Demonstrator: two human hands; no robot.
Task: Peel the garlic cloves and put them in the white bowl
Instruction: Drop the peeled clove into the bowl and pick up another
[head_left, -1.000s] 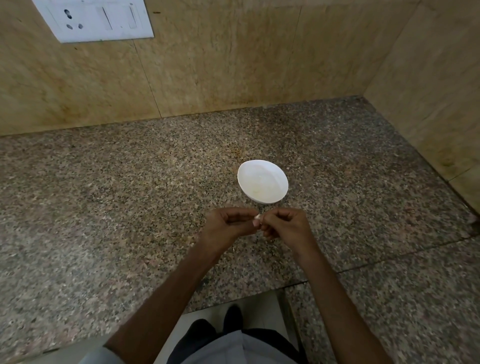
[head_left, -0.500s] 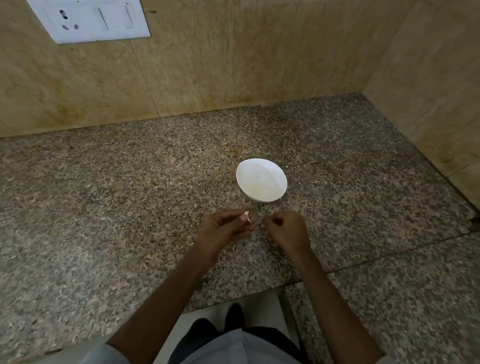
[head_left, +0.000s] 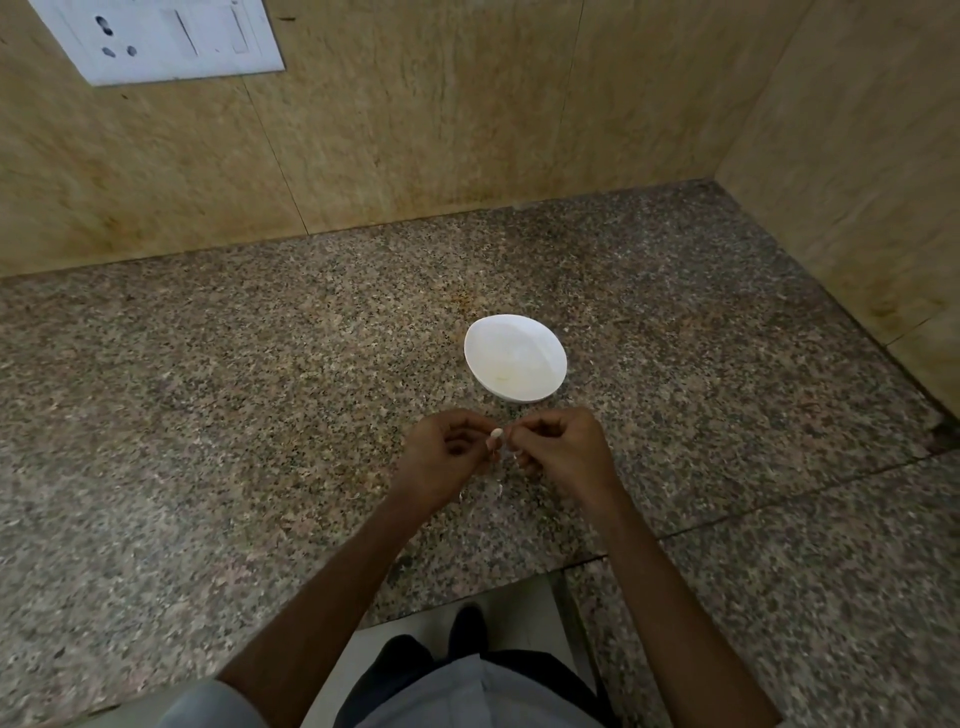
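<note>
Head camera shows the left hand (head_left: 447, 457) pinching a garlic clove (head_left: 496, 434) in curled fingers above the counter (head_left: 260, 415), just short of the white bowl (head_left: 515, 358), while the right hand (head_left: 563, 452), fingers curled, nips its end, seemingly to pull the skin off.

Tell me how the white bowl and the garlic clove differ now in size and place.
The white bowl is much larger than the garlic clove. The bowl rests on the granite counter; the clove is held above the counter between the fingertips of the left hand and the right hand. The bowl is round and open; the clove is a small oval. Both are pale.
</note>
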